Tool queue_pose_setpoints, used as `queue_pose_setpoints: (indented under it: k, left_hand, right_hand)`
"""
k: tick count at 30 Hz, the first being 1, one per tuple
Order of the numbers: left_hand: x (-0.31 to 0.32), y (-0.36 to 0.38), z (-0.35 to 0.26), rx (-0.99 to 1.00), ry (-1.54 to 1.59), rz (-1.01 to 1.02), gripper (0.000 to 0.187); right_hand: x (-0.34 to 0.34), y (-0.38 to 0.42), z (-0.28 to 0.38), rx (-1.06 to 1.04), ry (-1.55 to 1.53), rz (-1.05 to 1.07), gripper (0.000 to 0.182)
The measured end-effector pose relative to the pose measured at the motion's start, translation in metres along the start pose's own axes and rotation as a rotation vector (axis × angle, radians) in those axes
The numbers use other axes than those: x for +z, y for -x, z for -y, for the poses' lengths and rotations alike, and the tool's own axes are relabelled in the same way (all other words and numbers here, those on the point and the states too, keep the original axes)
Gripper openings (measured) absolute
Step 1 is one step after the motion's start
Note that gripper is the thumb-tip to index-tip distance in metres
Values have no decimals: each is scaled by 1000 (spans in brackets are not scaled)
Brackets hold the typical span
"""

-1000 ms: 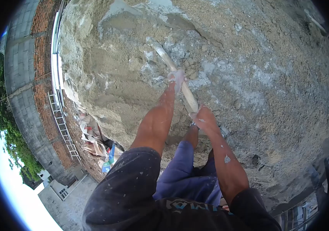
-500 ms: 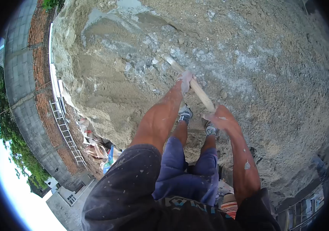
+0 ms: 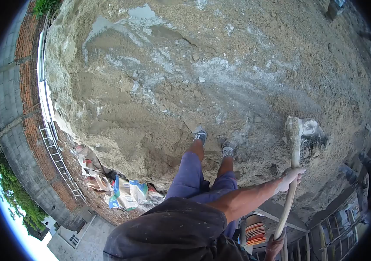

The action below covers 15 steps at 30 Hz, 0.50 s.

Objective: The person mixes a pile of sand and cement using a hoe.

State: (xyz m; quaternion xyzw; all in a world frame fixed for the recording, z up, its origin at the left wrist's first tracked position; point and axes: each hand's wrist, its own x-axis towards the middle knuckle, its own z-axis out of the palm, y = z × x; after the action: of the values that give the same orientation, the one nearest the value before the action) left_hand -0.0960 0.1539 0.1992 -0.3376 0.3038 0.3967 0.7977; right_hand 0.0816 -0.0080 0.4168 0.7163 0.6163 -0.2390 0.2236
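Note:
My left hand (image 3: 291,178) is wrapped round the upper part of a pale wooden handle (image 3: 285,211), out to the right of my body. Lower down, near the bottom edge, my right hand (image 3: 275,244) grips the same handle. At its far end is a wide tool head (image 3: 310,132), whitish with a dark patch, low over or touching the sandy pile; which of the two I cannot tell. Grey-white powder streaks the sand and gravel mix (image 3: 237,82). My shoes (image 3: 200,135) stand at the near side of the mix.
A brick and block wall (image 3: 29,122) curves along the left, with a metal ladder (image 3: 61,163) beside it. Torn sacks (image 3: 127,193) lie left of my legs. Orange striped material (image 3: 255,233) and wooden framing (image 3: 337,235) are at the lower right.
Both hands have swung the handle from the middle of the mix to the right and closer to my body. The tool head now shows. The view has shifted slightly.

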Motion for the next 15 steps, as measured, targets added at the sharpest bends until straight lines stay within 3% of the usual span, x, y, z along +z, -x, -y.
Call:
queue_pose_setpoints:
  k: [1, 2, 5, 7, 8, 9, 11, 15]
  left_hand:
    - [2, 16, -3, 2, 56, 11, 21]
    - [-5, 29, -8, 9, 112, 15, 21]
    - [-51, 60, -76, 283, 61, -143, 20]
    - [-113, 74, -141, 454, 61, -335, 19]
    - [-149, 89, -177, 595, 81, -389, 18]
    - [-170, 129, -219, 648, 125, -533, 16]
    - [-219, 208, -288, 864, 180, -655, 14]
    - [-261, 386, -360, 1308, 288, -686, 17]
  right_hand:
    - [-7, 1, -23, 73, 135, 28, 56]
    - [10, -5, -63, -52, 287, -130, 56]
    - [58, -60, -29, -268, 51, 15, 57]
    - [96, -91, 67, -315, -44, 227, 54]
    - [119, -107, 113, -272, -35, 366, 44]
    - [156, -122, 145, -510, -117, 350, 48]
    - [187, -131, 249, -632, -180, 469, 48]
    - [219, -122, 431, -966, -107, 570, 52]
